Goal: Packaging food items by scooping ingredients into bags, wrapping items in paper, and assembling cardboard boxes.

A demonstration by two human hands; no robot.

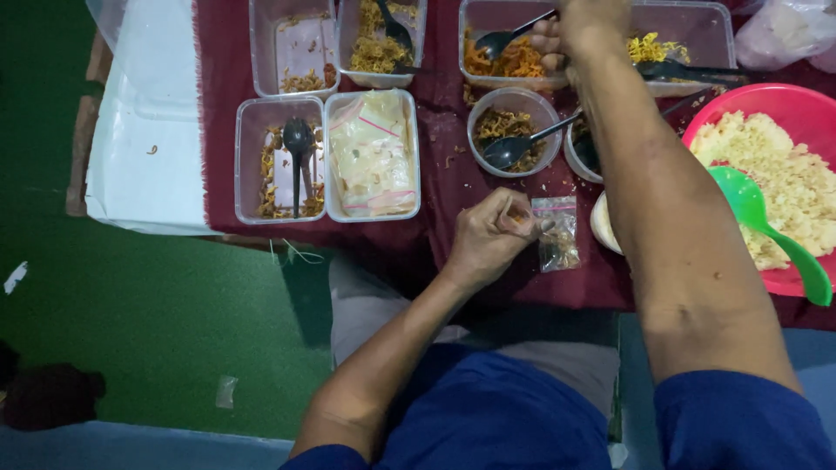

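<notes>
food-prep table | snack containers [279, 157] | maroon tablecloth [435, 235] | green floor [157, 305]

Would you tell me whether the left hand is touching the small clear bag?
Touching: the head view shows the left hand pinching the top edge of the small clear bag.

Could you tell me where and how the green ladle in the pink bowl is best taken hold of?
Grip the green ladle by its handle end, coming from the near right: the handle juts out over the pink bowl rim toward the person, free of food, while its scoop lies in the pale food.
</notes>
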